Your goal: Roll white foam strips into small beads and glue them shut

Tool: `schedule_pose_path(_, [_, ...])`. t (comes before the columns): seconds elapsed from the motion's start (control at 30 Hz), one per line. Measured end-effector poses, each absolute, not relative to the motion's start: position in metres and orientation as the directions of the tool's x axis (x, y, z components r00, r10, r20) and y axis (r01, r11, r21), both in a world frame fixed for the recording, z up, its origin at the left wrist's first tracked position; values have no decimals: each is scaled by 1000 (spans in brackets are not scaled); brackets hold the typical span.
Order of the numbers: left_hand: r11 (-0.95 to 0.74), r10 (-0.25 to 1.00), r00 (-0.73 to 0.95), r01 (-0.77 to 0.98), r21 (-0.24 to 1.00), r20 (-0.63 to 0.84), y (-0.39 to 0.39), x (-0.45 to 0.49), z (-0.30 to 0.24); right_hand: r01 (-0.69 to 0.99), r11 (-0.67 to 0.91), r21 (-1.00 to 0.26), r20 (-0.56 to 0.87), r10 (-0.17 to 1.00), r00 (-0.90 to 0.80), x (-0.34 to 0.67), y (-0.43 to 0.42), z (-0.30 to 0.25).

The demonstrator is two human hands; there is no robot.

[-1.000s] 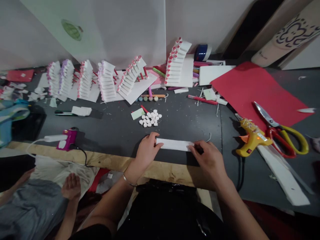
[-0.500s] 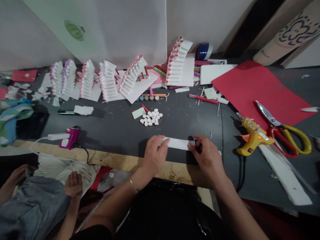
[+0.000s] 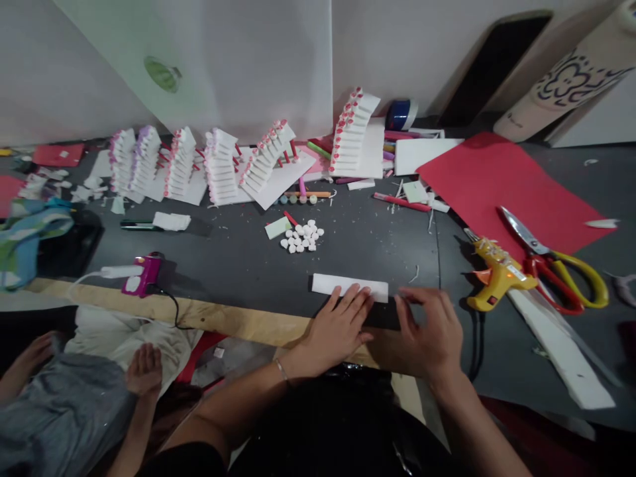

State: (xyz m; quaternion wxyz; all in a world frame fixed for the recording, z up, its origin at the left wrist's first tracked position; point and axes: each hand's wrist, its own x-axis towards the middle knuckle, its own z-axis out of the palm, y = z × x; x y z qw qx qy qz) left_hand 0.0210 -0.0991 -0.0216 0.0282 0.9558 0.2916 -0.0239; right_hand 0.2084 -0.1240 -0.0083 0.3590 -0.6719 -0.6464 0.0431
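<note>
A folded-looking white strip (image 3: 325,283) lies flat on the dark table near its front edge. My left hand (image 3: 338,324) rests on its lower middle, fingers stretched out and pressing it down. Just off the strip's right end is my right hand (image 3: 432,328), slightly smeared by motion. Its thumb and forefinger curve toward each other with a gap between, and nothing shows in them. Beyond the strip sits a small heap of white pieces (image 3: 302,236), beside a pale green card (image 3: 277,228).
White ribbed stepped models with red and purple tips (image 3: 221,169) line the back. On the right are a yellow glue gun (image 3: 497,275), scissors (image 3: 571,271), a red sheet (image 3: 497,172) and a long white board (image 3: 561,351). A purple plug adapter (image 3: 142,275) lies left, near another person's hand (image 3: 144,371).
My left hand has moved from pinching the strip's left end to lying flat on its middle. My right hand has let go of the right end and shifted right.
</note>
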Motion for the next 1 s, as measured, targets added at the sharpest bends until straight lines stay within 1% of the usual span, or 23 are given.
schedule_pose_path(0.03, [-832, 550, 832, 554, 40, -76, -99, 21, -21, 842, 183, -507, 435, 898, 67, 206, -129, -6])
schedule_pose_path(0.1, [-833, 546, 832, 552, 41, -96, -99, 21, -21, 837, 309, -452, 422, 900, -105, 200, -137, -6])
schedule_pose_path(0.13, [-832, 548, 831, 554, 43, -95, -99, 22, -21, 842, 329, -427, 390, 907, -157, 198, -141, -8])
schedule_pose_path(0.2, [-826, 558, 827, 561, 54, -67, -99, 22, -22, 875, 313, -369, 317, 927, -198, 197, -147, -18])
schedule_pose_path(0.3, [-821, 566, 824, 565, 79, -8, -100, 21, -24, 914, 293, -281, 228, 945, -233, 198, -153, -30])
schedule_pose_path(0.4, [-811, 581, 813, 574, 110, 39, -100, 15, -25, 921, 301, -248, 207, 945, -253, 199, -157, -32])
schedule_pose_path(0.57, [-764, 637, 771, 629, 141, 11, -99, -14, -21, 918, 288, -271, 208, 949, -236, 198, -157, -27])
schedule_pose_path(0.73, [-668, 737, 675, 735, 121, -31, -97, -44, -12, 918, 286, -276, 203, 951, -235, 198, -156, -28])
schedule_pose_path(0.8, [-637, 766, 643, 759, 134, 5, -94, -45, -7, 910, 291, -294, 225, 947, -230, 198, -154, -28])
schedule_pose_path(0.9, [-616, 787, 605, 765, 187, 117, -88, -34, 1, 897, 298, -326, 265, 940, -216, 199, -145, -27])
schedule_pose_path(0.97, [-658, 753, 638, 722, 212, 163, -80, -22, 3, 902, 280, -328, 250, 947, -203, 201, -137, -25])
schedule_pose_path(1.0, [-692, 721, 675, 688, 218, 159, -76, -16, 3, 906, 275, -322, 237, 950, -205, 202, -133, -25])
